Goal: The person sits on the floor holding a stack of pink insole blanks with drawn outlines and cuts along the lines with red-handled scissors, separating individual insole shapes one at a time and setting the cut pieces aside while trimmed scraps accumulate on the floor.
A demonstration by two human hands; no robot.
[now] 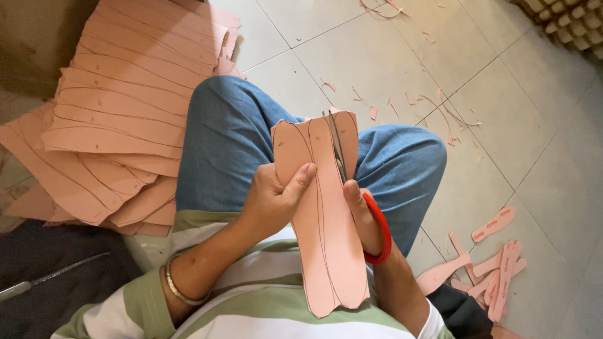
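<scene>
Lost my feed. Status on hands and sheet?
Left hand grips pink sheet. Right hand works red-handled scissors along a drawn line. Nothing blocking.

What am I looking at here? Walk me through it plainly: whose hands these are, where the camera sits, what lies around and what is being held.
There is no machine here. One camera sits on a person's head and looks down at their lap, so the blue jeans and striped shirt are their own. The left hand grips a pink foam sheet marked with pen outlines. The right hand works red-handled scissors, whose blades sit in the sheet's top edge. The person sits on a pale tiled floor. To their left is a stack of more pink sheets. To their right lies a small pile of cut-out sole-shaped pieces, and thin pink scraps are scattered ahead of the knees.
</scene>
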